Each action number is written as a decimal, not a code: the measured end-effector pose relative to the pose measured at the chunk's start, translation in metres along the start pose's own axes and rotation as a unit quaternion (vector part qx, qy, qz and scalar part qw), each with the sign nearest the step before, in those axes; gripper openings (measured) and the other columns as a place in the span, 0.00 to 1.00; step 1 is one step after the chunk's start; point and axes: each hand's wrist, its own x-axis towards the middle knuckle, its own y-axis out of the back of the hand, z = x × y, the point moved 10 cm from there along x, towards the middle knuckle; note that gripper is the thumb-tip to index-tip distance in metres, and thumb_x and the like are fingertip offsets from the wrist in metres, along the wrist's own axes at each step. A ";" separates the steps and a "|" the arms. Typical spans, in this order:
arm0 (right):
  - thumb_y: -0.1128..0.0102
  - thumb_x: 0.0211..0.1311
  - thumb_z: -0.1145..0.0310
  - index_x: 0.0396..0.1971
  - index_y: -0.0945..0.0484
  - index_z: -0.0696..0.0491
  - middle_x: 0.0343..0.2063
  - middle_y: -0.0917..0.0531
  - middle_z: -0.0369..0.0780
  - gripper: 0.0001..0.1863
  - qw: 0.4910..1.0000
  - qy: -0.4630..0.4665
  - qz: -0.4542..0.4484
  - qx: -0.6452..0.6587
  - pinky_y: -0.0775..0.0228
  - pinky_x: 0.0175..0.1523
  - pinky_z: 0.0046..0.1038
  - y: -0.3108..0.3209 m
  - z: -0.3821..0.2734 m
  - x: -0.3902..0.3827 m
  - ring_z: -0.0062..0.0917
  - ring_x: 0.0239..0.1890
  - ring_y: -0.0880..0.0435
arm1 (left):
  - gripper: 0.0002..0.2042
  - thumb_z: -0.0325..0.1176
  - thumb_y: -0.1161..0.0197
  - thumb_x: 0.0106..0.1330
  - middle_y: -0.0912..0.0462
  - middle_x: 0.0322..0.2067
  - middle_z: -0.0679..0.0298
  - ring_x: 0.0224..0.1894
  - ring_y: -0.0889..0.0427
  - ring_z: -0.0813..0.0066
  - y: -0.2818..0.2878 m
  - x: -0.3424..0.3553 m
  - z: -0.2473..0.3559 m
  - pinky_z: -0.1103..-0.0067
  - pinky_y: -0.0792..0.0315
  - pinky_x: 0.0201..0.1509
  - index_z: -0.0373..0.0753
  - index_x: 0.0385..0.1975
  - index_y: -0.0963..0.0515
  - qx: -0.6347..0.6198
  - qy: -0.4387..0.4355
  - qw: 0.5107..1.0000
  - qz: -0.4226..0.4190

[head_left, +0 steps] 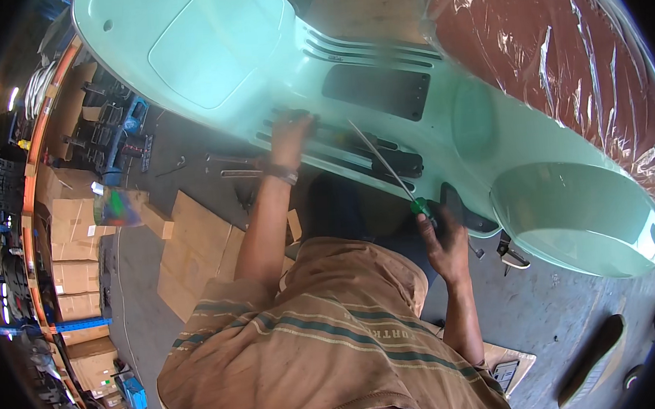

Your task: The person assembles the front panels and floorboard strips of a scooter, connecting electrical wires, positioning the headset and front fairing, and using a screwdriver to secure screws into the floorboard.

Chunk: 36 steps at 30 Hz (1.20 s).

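In my right hand (448, 246), closed around its green handle, is a long-shafted screwdriver (387, 165). Its metal shaft slants up and left over the footboard (266, 118) of a mint-green scooter body (205, 51). My left hand (290, 135) is at the footboard's left part, where its fingers are blurred beside something dark. Between the hands, dark strips and a black pad (400, 164) lie along the near side of the footboard. Farther off, a dark rectangular plate (377, 90) is set into it.
A brown seat (528, 50) wrapped in clear plastic covers the far right. Flat cardboard (188, 250) lies on the grey floor at left, near stacked boxes (74, 227) on an orange-framed rack (30, 193). A dark, long object (592, 361) lies at lower right.
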 end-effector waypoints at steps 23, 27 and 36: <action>0.37 0.65 0.54 0.50 0.20 0.58 0.38 0.14 0.52 0.23 0.998 -0.034 -0.035 -0.051 0.23 0.47 0.37 -0.040 -0.040 0.073 0.42 0.40 0.13 | 0.13 0.31 0.39 0.70 0.20 0.48 0.56 0.56 0.22 0.61 -0.051 0.009 0.046 0.67 0.26 0.65 0.32 0.49 0.25 -0.340 0.110 0.924 -0.132; 0.37 0.64 0.56 0.49 0.20 0.58 0.37 0.15 0.53 0.22 0.999 -0.012 -0.020 -0.042 0.23 0.46 0.37 -0.046 -0.042 0.085 0.43 0.40 0.13 | 0.14 0.32 0.39 0.70 0.21 0.48 0.57 0.55 0.21 0.61 -0.048 0.022 0.048 0.67 0.26 0.64 0.31 0.51 0.25 -0.324 0.115 0.930 -0.130; 0.33 0.60 0.60 0.44 0.23 0.57 0.38 0.16 0.52 0.19 0.996 -0.016 0.027 -0.080 0.24 0.45 0.41 -0.053 -0.060 0.161 0.47 0.40 0.15 | 0.12 0.29 0.42 0.71 0.20 0.44 0.58 0.53 0.21 0.61 -0.080 0.107 0.048 0.66 0.26 0.63 0.31 0.50 0.26 -0.343 0.004 0.933 -0.106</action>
